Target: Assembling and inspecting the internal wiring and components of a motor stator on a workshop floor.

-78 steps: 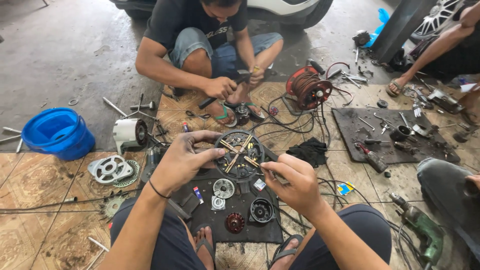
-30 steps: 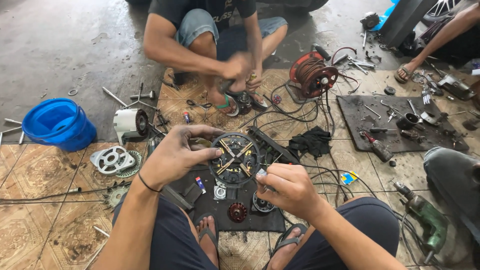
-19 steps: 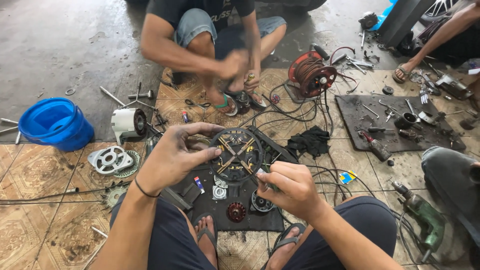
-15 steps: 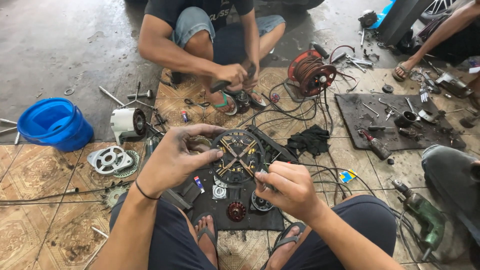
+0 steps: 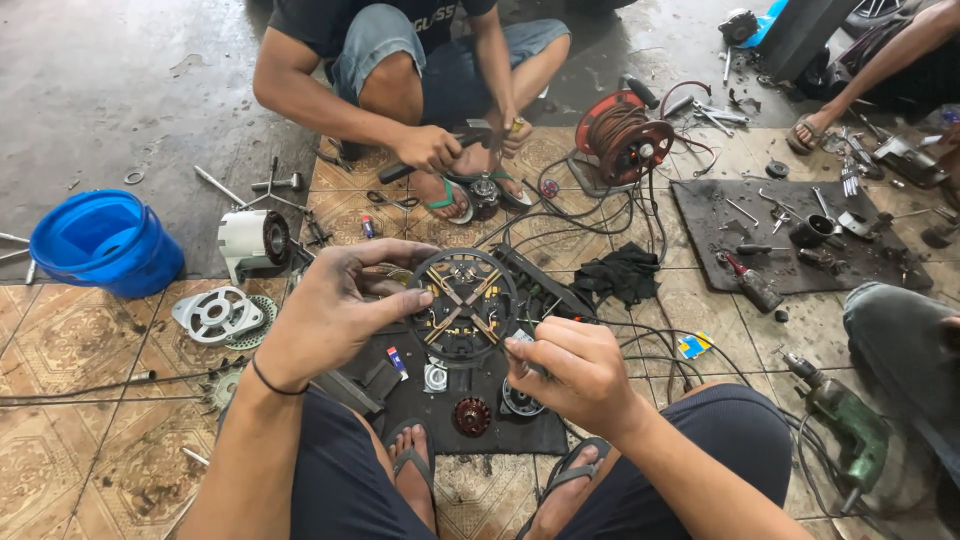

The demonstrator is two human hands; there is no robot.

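Patterned brown floor tiles (image 5: 90,460) up close, bare grey concrete further out, and parts scattered pretty much everywhere. The person wearing the camera is sitting on the floor in flip-flops with a black rubber mat (image 5: 440,410) between the knees.

Left hand (image 5: 335,310) is clamped on the left rim of a round black motor plate (image 5: 462,305), thumb across the near edge, fingers curled over the far side. The plate sits tilted up just above the mat, with crossed copper-coloured bars on its face. Right hand (image 5: 575,370) is closed around something small at the plate's near-right edge; fingers are bunched together, but what they pinch is too hidden to tell.

On the mat just below the plate: a dark red toothed gear (image 5: 471,415) and a silvery bearing piece (image 5: 435,377).

Left side has a blue plastic bucket (image 5: 100,245) on its side, a white motor housing (image 5: 252,240) and a grey metal flange (image 5: 215,313). Far middle, another person crouches and grips a tool over a small part by their feet. To the right of them is an orange cable reel (image 5: 625,135), a black rag (image 5: 625,275), and a second mat (image 5: 800,240) loaded with tools. Near right, a green power drill (image 5: 845,425) lies on the tiles.
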